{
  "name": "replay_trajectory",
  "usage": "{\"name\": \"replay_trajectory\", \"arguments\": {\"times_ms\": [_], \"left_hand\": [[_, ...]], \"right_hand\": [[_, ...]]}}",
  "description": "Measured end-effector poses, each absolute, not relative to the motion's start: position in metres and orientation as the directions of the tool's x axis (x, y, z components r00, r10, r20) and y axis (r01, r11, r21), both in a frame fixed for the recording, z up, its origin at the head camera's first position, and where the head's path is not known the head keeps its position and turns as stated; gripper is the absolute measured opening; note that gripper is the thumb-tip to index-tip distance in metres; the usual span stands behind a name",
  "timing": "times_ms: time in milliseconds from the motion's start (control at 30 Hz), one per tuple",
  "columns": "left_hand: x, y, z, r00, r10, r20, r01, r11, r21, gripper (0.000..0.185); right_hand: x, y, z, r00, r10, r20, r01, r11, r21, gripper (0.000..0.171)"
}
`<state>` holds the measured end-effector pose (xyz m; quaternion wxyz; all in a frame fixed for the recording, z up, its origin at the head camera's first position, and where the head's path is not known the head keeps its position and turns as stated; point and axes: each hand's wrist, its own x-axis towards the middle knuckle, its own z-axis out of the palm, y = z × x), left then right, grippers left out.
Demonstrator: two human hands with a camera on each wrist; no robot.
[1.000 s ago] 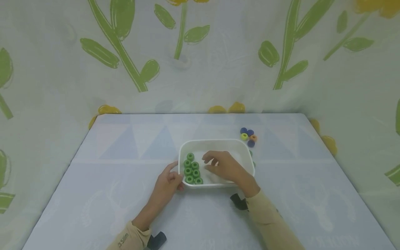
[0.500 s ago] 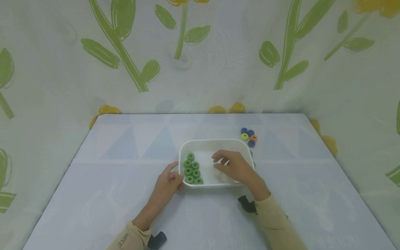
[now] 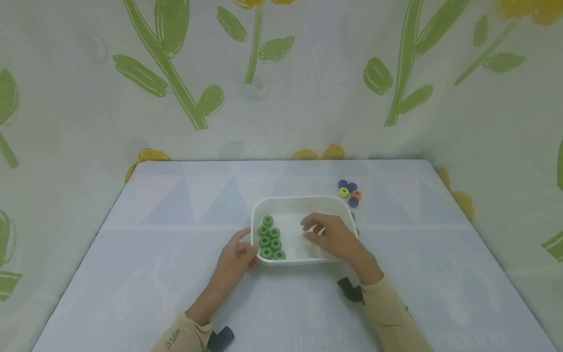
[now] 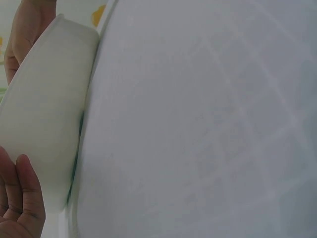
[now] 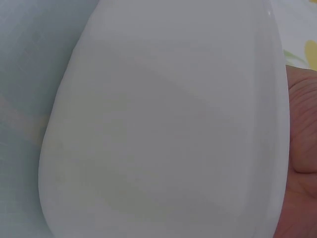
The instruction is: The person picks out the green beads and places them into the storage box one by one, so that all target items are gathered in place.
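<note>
A white tray (image 3: 303,262) lies in the middle of the table, and several green beads (image 3: 274,244) are grouped at its left end. My left hand (image 3: 235,256) holds the tray at its near left corner, the thumb at the rim; the left wrist view has fingers (image 4: 30,191) against the outer wall. Over the tray's right half hovers my right hand (image 3: 336,237), its fingers loosely curved with a gap between thumb and forefinger and no bead showing there. In the right wrist view the tray's wall (image 5: 163,119) covers most of that hand, leaving the palm visible.
Behind the tray's far right corner lies a small cluster of beads: several blue, a yellow bead (image 3: 343,192) and an orange bead (image 3: 357,194). Green beads (image 3: 353,215) peek out past the tray's right side, partly hidden. The patterned table (image 3: 176,274) meets a flowered curtain (image 3: 299,112) at the back.
My right hand has moved right, away from the green beads, and has since almost stopped over the tray's right half. My left hand and the tray have stayed in place.
</note>
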<state>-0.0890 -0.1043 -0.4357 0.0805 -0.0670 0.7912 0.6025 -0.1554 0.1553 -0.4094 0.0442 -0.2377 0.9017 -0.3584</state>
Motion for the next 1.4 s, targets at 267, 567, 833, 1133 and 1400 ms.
{"name": "replay_trajectory", "arguments": {"times_ms": [267,567,833,1133,1400], "left_hand": [[-0.089,-0.105,-0.436,-0.977,-0.004,-0.211,-0.206,0.243,0.948,0.058],[-0.088,-0.105,-0.434,-0.979,-0.004,-0.204,-0.199,0.243,0.949,0.057],[-0.088,-0.105,-0.435,-0.98,0.0,-0.197,-0.191,0.243,0.951,0.057],[-0.088,-0.104,-0.433,-0.979,0.001,-0.203,-0.197,0.246,0.949,0.057],[-0.088,-0.105,-0.435,-0.981,0.011,-0.195,-0.187,0.23,0.955,0.057]], "right_hand": [[-0.154,0.158,-0.41,-0.892,-0.444,0.083,-0.379,0.635,-0.673,0.019],[-0.153,0.163,-0.413,-0.905,-0.415,0.096,-0.365,0.641,-0.676,0.02],[-0.151,0.17,-0.411,-0.918,-0.389,0.076,-0.329,0.64,-0.695,0.021],[-0.146,0.192,-0.411,-0.93,-0.344,0.126,-0.328,0.629,-0.704,0.022],[-0.141,0.214,-0.4,-0.964,-0.239,0.116,-0.248,0.659,-0.71,0.024]]}}
